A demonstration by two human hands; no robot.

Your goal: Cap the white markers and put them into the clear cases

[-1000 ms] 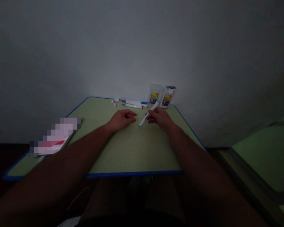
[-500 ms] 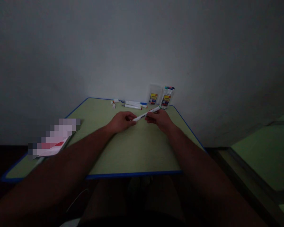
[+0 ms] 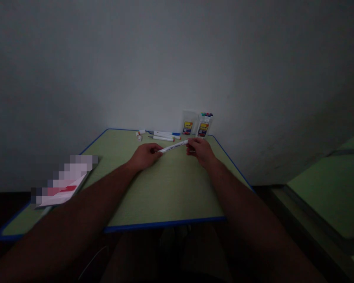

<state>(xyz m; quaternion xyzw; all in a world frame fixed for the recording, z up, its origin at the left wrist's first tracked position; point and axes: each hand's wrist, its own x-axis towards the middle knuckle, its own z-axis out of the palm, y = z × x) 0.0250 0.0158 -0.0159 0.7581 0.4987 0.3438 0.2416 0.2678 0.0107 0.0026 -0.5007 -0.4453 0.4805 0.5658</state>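
A white marker (image 3: 174,146) is stretched between my two hands above the middle of the table, its right end a little higher. My left hand (image 3: 146,154) pinches the left end between thumb and fingers. My right hand (image 3: 202,151) is closed on the right end, and the fingers hide that tip. Behind the hands lie several uncapped white markers (image 3: 163,138) side by side. Several loose white caps (image 3: 139,137) rest to the left of them.
A clear marker case (image 3: 189,122) stands by the wall, and beside it a second case (image 3: 203,125) filled with coloured-end markers. On the table's left lies a blurred-out booklet (image 3: 67,182). The pale table (image 3: 165,196) has a blue edge and meets a grey wall.
My right hand brought the marker to my left hand, which took its left end. My right hand then slid to the right end. The view has tipped slightly upward.
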